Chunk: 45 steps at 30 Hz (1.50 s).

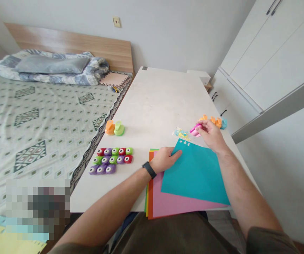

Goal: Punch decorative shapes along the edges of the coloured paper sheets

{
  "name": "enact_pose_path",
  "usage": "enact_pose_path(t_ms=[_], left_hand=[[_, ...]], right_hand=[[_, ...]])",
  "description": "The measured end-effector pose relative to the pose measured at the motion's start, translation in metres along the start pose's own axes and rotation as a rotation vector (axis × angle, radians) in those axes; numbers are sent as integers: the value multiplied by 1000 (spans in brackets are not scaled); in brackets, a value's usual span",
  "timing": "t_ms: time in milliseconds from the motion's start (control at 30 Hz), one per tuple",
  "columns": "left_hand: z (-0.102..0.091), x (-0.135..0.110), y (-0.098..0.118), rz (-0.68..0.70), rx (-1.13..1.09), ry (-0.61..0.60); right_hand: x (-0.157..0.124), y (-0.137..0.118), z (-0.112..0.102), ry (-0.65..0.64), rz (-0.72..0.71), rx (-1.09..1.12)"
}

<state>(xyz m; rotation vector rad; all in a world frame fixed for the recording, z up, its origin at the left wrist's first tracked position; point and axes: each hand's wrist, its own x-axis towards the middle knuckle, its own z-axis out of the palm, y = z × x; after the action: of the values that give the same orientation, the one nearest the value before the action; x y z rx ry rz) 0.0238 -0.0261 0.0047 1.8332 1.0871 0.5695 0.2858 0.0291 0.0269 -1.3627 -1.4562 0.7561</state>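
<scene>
A teal sheet of paper (195,173) lies tilted over a stack of coloured sheets, with a few small cut-out holes along its far left edge. My left hand (165,158), with a dark band on its wrist, grips the sheet's left side, thumb on top. Between the fingers of my right hand (212,134) is a pink craft punch (195,129), just beyond the sheet's far edge. Whether the punch touches the paper I cannot tell. Small blue, yellow and white paper cut-outs (180,133) lie in a heap left of the punch.
Rows of small red, purple and green punches (112,159) stand at the left of the white table (162,95). Behind them sit an orange punch (110,127) and a green punch (119,128). More orange and blue punches (224,123) are partly hidden behind my right hand.
</scene>
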Motion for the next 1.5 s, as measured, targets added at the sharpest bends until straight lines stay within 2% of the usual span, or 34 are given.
enact_pose_path(t_ms=[267, 800, 1267, 1500], left_hand=[[1, 0, -2, -4, 19, -3], [0, -3, 1, 0, 13, -2], [1, -6, -4, 157, -40, -133], [-2, -6, 0, 180, -16, -153]], right_hand=[[-1, 5, -12, -36, 71, -64], [-8, 6, -22, 1, 87, -240], [-16, 3, -26, -177, 97, -519], [-13, 2, -18, -162, 120, -667]])
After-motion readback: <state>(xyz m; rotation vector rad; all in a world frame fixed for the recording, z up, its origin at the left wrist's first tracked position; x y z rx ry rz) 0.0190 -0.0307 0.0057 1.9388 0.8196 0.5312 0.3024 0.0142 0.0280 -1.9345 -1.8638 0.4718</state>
